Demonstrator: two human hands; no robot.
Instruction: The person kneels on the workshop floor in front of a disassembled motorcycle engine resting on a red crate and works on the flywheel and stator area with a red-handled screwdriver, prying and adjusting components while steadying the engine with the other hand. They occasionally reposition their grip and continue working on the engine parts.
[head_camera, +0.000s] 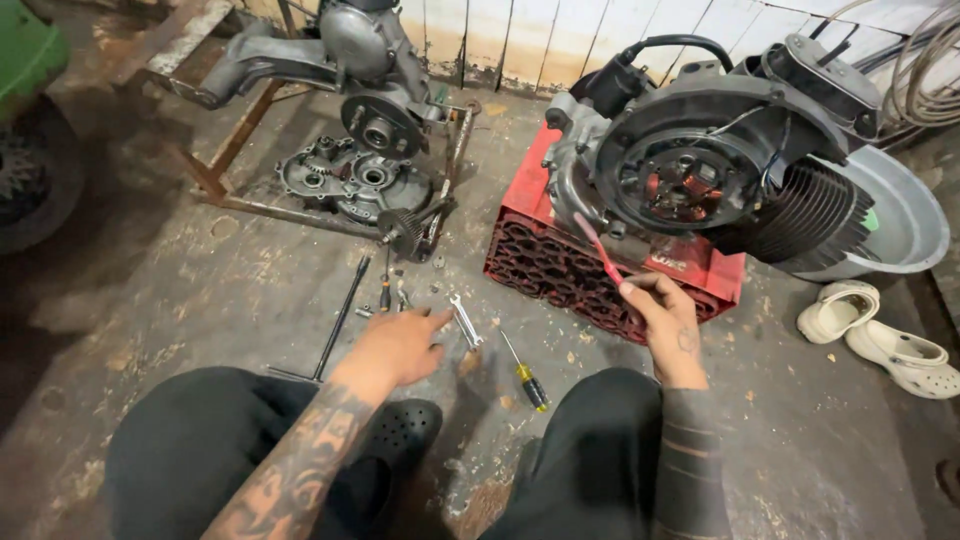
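Head view looks down on a person seated on a stained concrete floor (200, 290), knees in black trousers at the bottom edge. The right hand (665, 320) pinches the pink handle of a toothbrush (597, 248), its head lying against the lower edge of a small engine (700, 170) that rests on a red plastic crate (560, 265); that grip is closed on the handle. The left hand (400, 345) stretches out low over the floor, fingers apart and holding nothing, its fingertips just beside a combination spanner (465, 322). Near it lie a yellow-handled screwdriver (525, 375) and a long T-bar (335, 330). The engine's side cover is already off, baring the round stator with its copper coils, so the strip-down looks well begun, with cleaning now in hand. A second engine (370, 60) on a rusty stand, an open casing half (350, 180) and loose small parts lie well apart, so plenty appears unassembled. A grey basin (905, 220) and 2 pale clogs (880, 335) sit at the right.
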